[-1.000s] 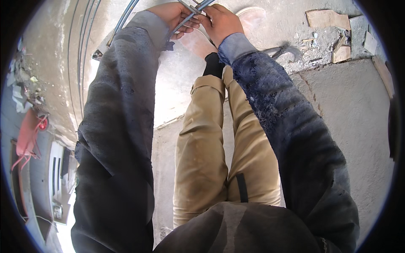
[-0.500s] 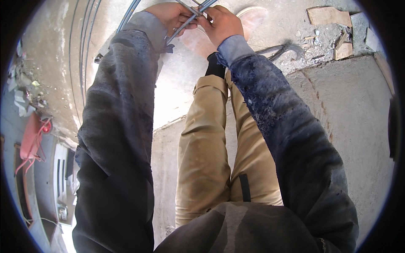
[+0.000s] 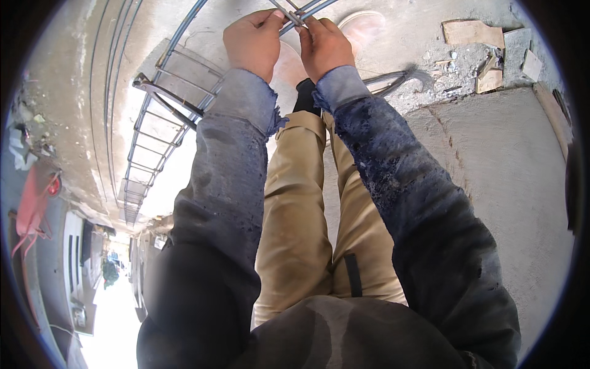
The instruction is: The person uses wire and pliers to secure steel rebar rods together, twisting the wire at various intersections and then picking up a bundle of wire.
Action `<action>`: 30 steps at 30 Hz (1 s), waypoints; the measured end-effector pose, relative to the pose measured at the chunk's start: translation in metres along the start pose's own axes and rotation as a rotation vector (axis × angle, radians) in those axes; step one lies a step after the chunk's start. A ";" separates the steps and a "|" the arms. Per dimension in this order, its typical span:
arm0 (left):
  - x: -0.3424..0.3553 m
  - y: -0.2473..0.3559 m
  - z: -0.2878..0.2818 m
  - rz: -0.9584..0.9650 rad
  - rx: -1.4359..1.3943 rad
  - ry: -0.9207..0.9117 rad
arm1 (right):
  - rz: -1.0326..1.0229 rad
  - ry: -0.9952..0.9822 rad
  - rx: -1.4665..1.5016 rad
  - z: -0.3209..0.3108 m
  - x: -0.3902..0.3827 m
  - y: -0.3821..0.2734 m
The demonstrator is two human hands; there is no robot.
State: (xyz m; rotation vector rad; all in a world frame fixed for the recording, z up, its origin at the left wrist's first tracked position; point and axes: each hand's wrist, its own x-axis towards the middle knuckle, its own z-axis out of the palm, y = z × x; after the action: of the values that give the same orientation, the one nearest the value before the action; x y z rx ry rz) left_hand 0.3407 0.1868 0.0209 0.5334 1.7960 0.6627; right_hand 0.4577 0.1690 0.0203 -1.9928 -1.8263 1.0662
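Observation:
My left hand point(image 3: 252, 43) is closed at the top, its thumb pinching a short grey metal piece point(image 3: 284, 13) against the crossing blue-grey steel bars point(image 3: 314, 8). My right hand point(image 3: 324, 48) sits just right of it, fingers curled on the bars at that crossing; exactly what its fingertips grip is partly hidden. A long ladder-like rebar cage point(image 3: 147, 135) runs from the bars down the left behind my left arm. A dark long-handled tool point(image 3: 172, 101) lies across it. My tan-trousered legs point(image 3: 295, 203) and dusty pinkish footwear point(image 3: 362, 27) are below my hands.
Loose long rods point(image 3: 110, 74) lie on the concrete floor point(image 3: 467, 160) at left. A bundle of dark wire point(image 3: 393, 80), broken boards point(image 3: 473, 34) and rubble are at upper right. A red wheelbarrow point(image 3: 34, 203) stands at far left, near a bright passage.
My left hand has moved right and down, from under the bars to beside my right hand with its back showing. My left forearm shifted right, revealing more of the rebar cage and the tool.

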 end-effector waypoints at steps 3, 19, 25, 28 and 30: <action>-0.034 0.010 0.012 0.144 0.038 0.175 | -0.025 -0.035 -0.024 -0.005 0.003 0.003; -0.052 0.015 0.035 -0.236 -0.450 0.258 | 0.029 -0.209 -0.009 -0.043 0.013 0.001; -0.043 0.008 0.029 -0.677 -0.978 0.020 | 0.589 -0.374 0.330 -0.071 0.009 -0.015; -0.043 0.005 0.021 -0.667 -0.980 -0.158 | 0.868 -0.293 0.783 -0.073 0.011 -0.042; -0.043 0.006 0.017 -0.638 -0.922 -0.212 | 0.886 -0.269 0.814 -0.067 0.009 -0.056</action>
State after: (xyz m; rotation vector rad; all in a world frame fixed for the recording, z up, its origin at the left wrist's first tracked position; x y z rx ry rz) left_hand 0.3703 0.1666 0.0508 -0.5520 1.1699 0.8371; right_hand 0.4573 0.2081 0.0985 -2.1085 -0.2975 1.9527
